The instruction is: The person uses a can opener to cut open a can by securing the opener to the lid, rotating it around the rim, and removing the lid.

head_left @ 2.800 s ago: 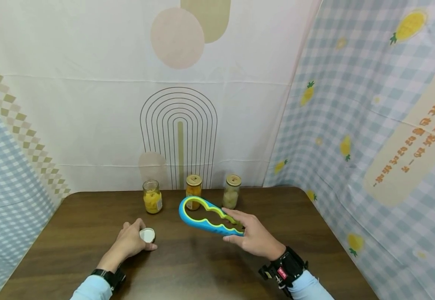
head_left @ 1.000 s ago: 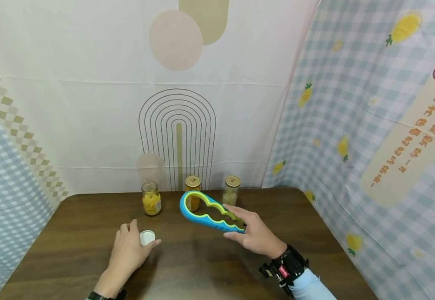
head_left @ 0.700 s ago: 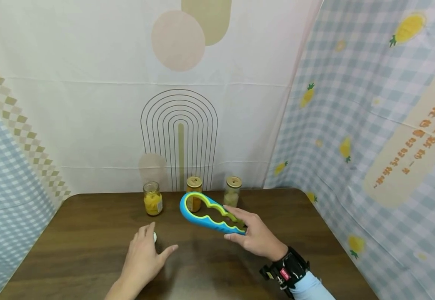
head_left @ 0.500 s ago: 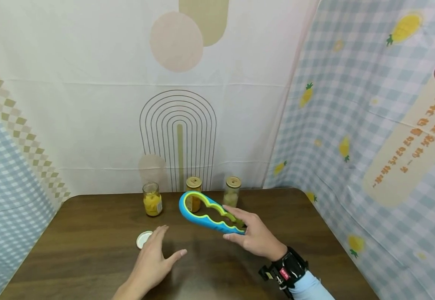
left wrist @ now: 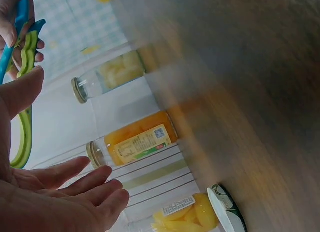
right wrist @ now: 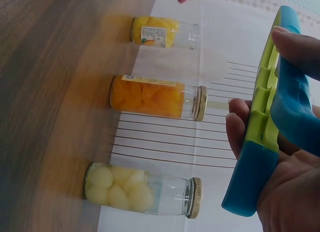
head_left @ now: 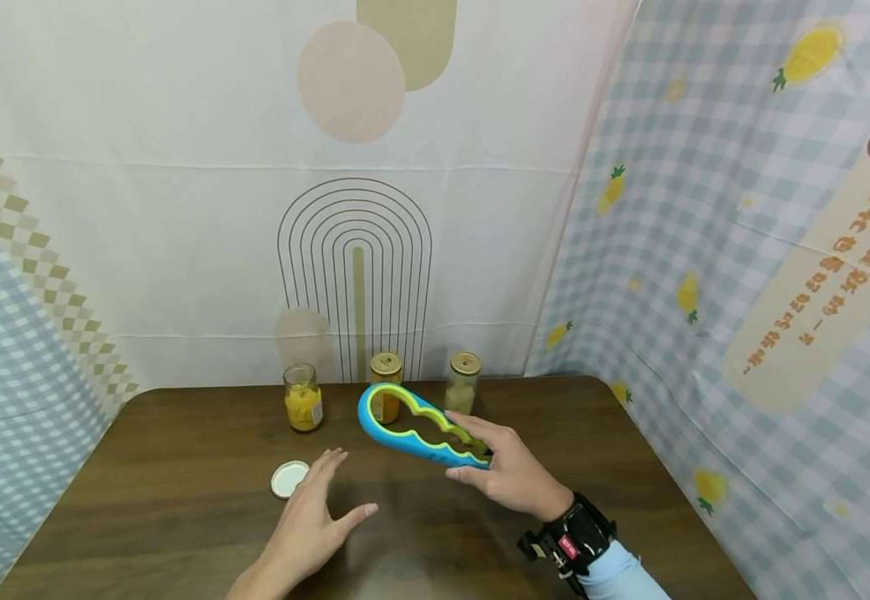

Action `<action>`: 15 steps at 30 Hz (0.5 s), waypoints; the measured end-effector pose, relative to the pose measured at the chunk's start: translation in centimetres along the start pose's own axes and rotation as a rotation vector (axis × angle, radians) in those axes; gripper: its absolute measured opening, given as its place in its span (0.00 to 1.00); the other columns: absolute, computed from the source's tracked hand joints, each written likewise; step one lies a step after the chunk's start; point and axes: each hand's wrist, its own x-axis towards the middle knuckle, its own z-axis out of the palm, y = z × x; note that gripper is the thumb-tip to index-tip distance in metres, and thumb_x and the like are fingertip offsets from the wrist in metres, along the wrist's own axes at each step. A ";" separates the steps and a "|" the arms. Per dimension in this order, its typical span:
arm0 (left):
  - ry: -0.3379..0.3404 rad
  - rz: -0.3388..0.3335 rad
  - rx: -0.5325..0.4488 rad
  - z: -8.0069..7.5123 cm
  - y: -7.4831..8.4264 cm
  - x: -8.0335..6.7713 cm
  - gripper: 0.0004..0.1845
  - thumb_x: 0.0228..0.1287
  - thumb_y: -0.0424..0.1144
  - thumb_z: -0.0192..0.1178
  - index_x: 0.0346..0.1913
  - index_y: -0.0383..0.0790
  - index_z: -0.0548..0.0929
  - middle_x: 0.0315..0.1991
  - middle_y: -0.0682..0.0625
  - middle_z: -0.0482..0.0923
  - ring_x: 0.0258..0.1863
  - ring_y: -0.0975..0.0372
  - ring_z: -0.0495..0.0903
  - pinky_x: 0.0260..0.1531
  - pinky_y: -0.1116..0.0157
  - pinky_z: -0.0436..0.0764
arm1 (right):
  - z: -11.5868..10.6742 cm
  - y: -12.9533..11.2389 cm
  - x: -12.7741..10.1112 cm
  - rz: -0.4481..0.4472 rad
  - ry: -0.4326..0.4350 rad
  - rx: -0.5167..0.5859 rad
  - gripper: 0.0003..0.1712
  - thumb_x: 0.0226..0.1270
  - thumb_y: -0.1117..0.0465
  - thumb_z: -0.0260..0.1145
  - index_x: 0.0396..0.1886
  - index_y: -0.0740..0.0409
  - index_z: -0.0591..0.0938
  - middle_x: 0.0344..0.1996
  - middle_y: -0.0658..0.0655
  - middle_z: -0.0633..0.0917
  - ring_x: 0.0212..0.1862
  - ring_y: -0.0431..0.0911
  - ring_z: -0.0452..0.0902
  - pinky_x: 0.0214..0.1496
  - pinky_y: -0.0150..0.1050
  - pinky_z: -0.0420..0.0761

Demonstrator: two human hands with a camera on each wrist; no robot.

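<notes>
The opener (head_left: 414, 426) is a long blue tool with a yellow-green inner rim around wavy cut-outs of stepped sizes. The right hand (head_left: 506, 471) grips its narrow end and holds it off the table, wide loop up and away, in front of the jars. The lid (head_left: 289, 478), a white disc with a darker rim, lies flat on the table just beside the left hand's (head_left: 313, 521) spread fingers.
</notes>
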 end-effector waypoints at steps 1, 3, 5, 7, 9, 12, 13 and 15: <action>0.000 0.003 0.000 0.1 0.0 0.0 0.47 0.61 0.56 0.78 0.76 0.34 0.72 0.80 0.33 0.67 0.77 0.35 0.69 0.73 0.33 0.70 | 0.0 0.0 0.1 -0.002 0.000 -0.003 0.44 0.68 0.55 0.79 0.81 0.47 0.72 0.76 0.54 0.78 0.71 0.47 0.78 0.66 0.39 0.82; 0.001 0.008 0.003 0.3 0.0 0.1 0.47 0.61 0.55 0.78 0.76 0.34 0.73 0.80 0.33 0.67 0.76 0.35 0.70 0.72 0.33 0.71 | 0.0 0.1 0.1 0.000 -0.002 -0.007 0.44 0.68 0.54 0.79 0.81 0.47 0.71 0.76 0.54 0.78 0.72 0.48 0.77 0.67 0.41 0.82; 0.009 0.014 0.003 0.5 0.0 0.1 0.46 0.61 0.54 0.79 0.75 0.34 0.73 0.79 0.32 0.67 0.76 0.34 0.71 0.71 0.33 0.71 | -0.1 0.2 0.2 0.003 -0.002 -0.007 0.44 0.68 0.53 0.79 0.81 0.47 0.71 0.76 0.54 0.77 0.73 0.48 0.77 0.67 0.41 0.82; 0.019 0.012 0.002 0.7 0.0 0.2 0.46 0.61 0.53 0.79 0.75 0.33 0.73 0.78 0.32 0.68 0.75 0.35 0.72 0.71 0.34 0.72 | -0.2 0.2 0.3 0.007 -0.003 -0.006 0.44 0.69 0.51 0.78 0.81 0.47 0.71 0.77 0.55 0.77 0.73 0.48 0.77 0.67 0.41 0.82; 0.023 -0.005 -0.009 0.8 -0.1 0.6 0.47 0.61 0.53 0.79 0.76 0.32 0.72 0.78 0.32 0.69 0.75 0.36 0.72 0.71 0.35 0.73 | -0.2 0.2 0.3 0.010 -0.006 -0.003 0.44 0.69 0.51 0.78 0.81 0.47 0.71 0.77 0.55 0.77 0.72 0.48 0.77 0.66 0.38 0.82; -0.005 -0.072 -0.047 0.9 -0.4 1.5 0.49 0.63 0.56 0.78 0.78 0.32 0.69 0.77 0.31 0.69 0.75 0.36 0.72 0.71 0.36 0.74 | -0.2 0.2 0.3 0.015 -0.004 0.003 0.43 0.69 0.53 0.78 0.81 0.47 0.71 0.77 0.56 0.77 0.70 0.49 0.78 0.62 0.36 0.82; -0.019 -0.098 -0.065 0.9 -0.5 1.9 0.51 0.63 0.57 0.77 0.78 0.31 0.68 0.78 0.30 0.68 0.75 0.35 0.71 0.71 0.36 0.74 | -0.1 0.2 0.2 0.017 -0.002 0.007 0.43 0.69 0.54 0.78 0.81 0.47 0.71 0.77 0.56 0.77 0.70 0.49 0.79 0.61 0.35 0.82; -0.047 -0.153 -0.095 0.9 -0.8 3.0 0.54 0.63 0.61 0.75 0.80 0.30 0.65 0.78 0.29 0.66 0.76 0.34 0.69 0.72 0.35 0.73 | -0.1 0.2 0.2 0.023 0.000 0.012 0.43 0.68 0.56 0.78 0.81 0.46 0.72 0.77 0.56 0.77 0.70 0.50 0.78 0.60 0.35 0.81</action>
